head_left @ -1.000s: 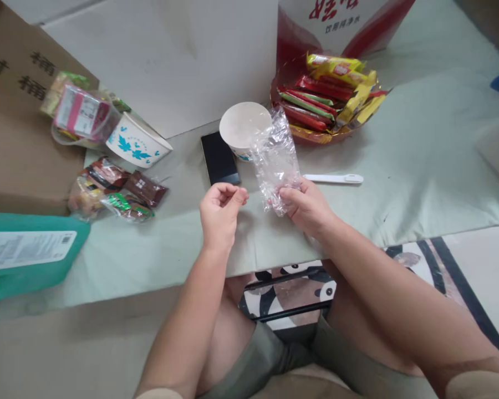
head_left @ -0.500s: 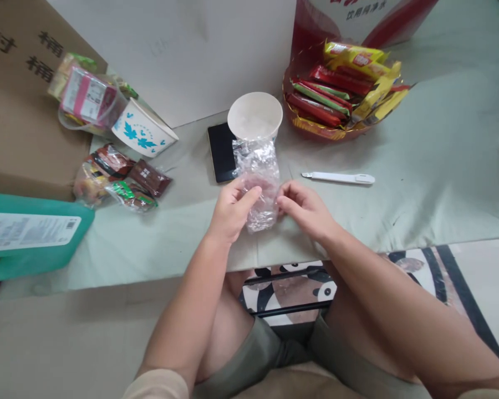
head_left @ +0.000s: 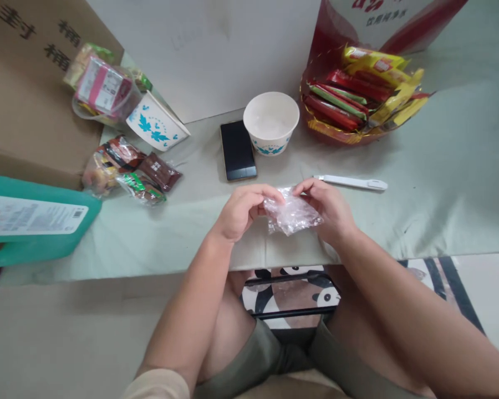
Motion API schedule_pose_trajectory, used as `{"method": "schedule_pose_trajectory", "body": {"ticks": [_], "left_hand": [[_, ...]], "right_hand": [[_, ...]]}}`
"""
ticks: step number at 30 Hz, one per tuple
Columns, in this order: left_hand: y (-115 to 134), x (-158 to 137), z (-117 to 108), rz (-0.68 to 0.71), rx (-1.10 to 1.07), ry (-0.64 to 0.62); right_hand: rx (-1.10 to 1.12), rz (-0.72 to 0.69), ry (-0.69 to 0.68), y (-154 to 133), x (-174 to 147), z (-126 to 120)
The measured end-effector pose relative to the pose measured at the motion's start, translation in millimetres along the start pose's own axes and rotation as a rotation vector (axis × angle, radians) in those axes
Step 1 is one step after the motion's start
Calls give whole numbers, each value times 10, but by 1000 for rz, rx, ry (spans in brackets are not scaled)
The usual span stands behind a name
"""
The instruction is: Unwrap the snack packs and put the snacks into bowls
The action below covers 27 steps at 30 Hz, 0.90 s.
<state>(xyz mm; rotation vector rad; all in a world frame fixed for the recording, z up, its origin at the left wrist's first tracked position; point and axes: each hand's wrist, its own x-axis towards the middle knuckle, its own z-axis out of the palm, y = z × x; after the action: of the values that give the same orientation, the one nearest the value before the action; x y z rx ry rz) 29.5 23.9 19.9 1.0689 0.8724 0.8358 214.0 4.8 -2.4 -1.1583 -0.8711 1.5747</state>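
Clear plastic wrapper [head_left: 294, 215]: saw it crumpled between 2 hands, close to the near edge of the cloth-covered table [head_left: 199, 238]. Found both hands near each other, clamped on the wrapper from opposite sides. Saw the left hand [head_left: 246, 208] gripping its left end with curled fingers, and the right hand [head_left: 329, 208] pinching its upper right part. Could not tell whether resting on the cloth or held just above it.

Noted just beyond the left hand a phone [head_left: 237, 152], lying flat, dark face up. Saw to its right a white paper bowl [head_left: 272, 130], standing upright, patterned with turquoise leaves low on the wall. Could not tell whether touching the phone. Noticed a white cutter [head_left: 355, 183] lying crosswise on the cloth, just past the right hand.

Saw farther back on the right a red basket [head_left: 345, 134], heaped with red, green and yellow snack packets [head_left: 351, 94]. Spotted on the left a group of wrapped snacks [head_left: 133, 169] and, behind, a 2nd paper bowl [head_left: 156, 124], tilted, close to a clear tub [head_left: 128, 112] filled with packets. Saw also a teal container [head_left: 79, 191], partly cut off at the left, near a cardboard box [head_left: 29, 100].
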Motion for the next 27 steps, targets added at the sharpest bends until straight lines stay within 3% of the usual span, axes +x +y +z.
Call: {"method": "schedule_pose_trajectory", "body": {"ticks": [6, 9, 14, 19, 23, 25, 27], "left_hand": [[16, -18, -9, 52, 435, 30], [-11, -56, -43, 115, 494, 33], [14, -119, -162, 151, 490, 167], [135, -181, -242, 133, 573, 179], [171, -199, -261, 163, 646, 161], [163, -204, -270, 184, 661, 143], [155, -213, -285, 206, 662, 130]], "right_hand": [[-33, 87, -104, 8, 49, 32], [-120, 71, -29, 35, 50, 42], [-463, -245, 304, -55, 49, 14], [-1021, -637, 497, -669, 377, 294], [-1580, -547, 192, -1109, 939, 674], [-1852, -307, -1, -1166, 1225, 798], [-1983, -39, -221, -1139, 1460, 846]]}}
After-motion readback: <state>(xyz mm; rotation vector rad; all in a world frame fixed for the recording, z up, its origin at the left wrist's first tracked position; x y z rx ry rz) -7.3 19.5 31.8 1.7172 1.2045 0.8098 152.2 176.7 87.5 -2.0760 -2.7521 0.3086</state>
